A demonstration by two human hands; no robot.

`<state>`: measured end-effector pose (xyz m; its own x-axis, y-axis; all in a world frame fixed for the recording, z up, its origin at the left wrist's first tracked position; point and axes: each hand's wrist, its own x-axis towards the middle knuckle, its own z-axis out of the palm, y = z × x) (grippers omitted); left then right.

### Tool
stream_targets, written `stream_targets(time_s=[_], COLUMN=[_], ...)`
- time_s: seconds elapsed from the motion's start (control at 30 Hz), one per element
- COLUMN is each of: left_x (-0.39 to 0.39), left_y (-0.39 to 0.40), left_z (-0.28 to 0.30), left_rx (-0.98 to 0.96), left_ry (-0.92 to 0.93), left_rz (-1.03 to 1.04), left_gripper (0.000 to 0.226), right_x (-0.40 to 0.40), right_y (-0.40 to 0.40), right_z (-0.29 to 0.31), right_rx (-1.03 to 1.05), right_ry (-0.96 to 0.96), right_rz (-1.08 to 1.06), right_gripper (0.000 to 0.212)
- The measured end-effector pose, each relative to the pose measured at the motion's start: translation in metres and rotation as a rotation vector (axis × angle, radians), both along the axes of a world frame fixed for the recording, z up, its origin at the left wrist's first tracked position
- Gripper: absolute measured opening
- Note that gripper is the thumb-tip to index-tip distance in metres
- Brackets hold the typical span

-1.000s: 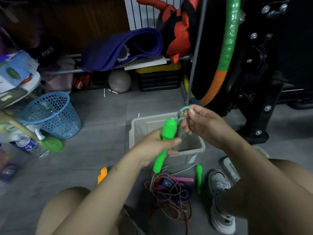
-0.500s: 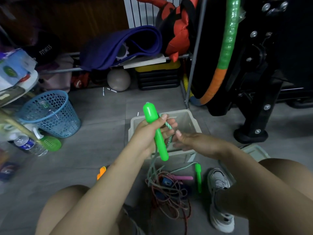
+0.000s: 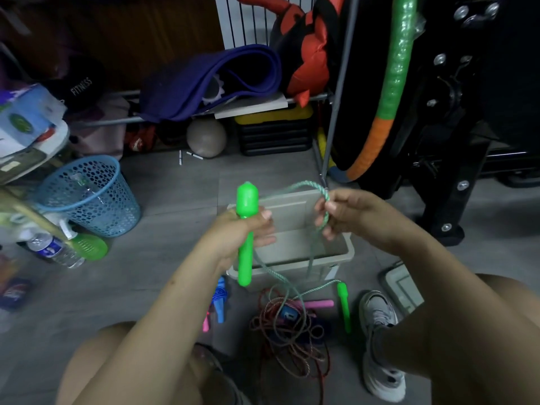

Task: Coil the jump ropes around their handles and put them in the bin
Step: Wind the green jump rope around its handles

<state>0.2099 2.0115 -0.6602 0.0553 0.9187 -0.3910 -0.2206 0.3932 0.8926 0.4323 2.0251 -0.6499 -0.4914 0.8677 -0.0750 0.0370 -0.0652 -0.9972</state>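
Gripping green handle (image 3: 246,229) w/ left hand (image 3: 239,238) — rope (image 3: 323,206) loops right.

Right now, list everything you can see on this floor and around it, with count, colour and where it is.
green handle: 1, green, upright in the left hand
rope: 1, pale green, looping from that handle to the right hand
second green handle: 1, green, floor beside the shoe
bin: 1, beige, floor behind the hands
rope pile: 1 tangle, red and dark, floor between the knees
pink handle: 1, pink, on the pile
blue handle: 1, blue, floor left of the pile
basket: 1, blue, floor left
ball: 1, grey, under the shelf
mat: 1, purple, on the shelf
shoe: 1, grey-white, right
left hand: grips the green handle
right hand: pinches the rope
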Motion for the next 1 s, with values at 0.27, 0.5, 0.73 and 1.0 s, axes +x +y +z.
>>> stream_targets(time_s=[0.27,0.5,0.73,1.0], left_x=[0.039,0.030,-0.005,0.009], left_y=[-0.018,-0.006,0.010,-0.011], left_z=[-0.010,0.003,0.010,0.009], left_rx=[0.175,0.188,0.240,0.249], left_ry=[0.225,-0.187,-0.021,0.263], left_rz=[-0.246,-0.015,0.332,-0.156], left_gripper=[0.010,0.011,0.011,0.012], right_x=[-0.017,-0.021,0.002,-0.008], right_y=[0.003,-0.008,-0.002,-0.001], right_z=[-0.006,-0.025,-0.017,-0.002], right_rx=[0.009,-0.166,0.093,-0.041], right_ry=[0.285,-0.265,-0.987,0.176], right_rz=[-0.142,0.109,0.482,-0.036], right_gripper=[0.018,0.056,0.023,0.023])
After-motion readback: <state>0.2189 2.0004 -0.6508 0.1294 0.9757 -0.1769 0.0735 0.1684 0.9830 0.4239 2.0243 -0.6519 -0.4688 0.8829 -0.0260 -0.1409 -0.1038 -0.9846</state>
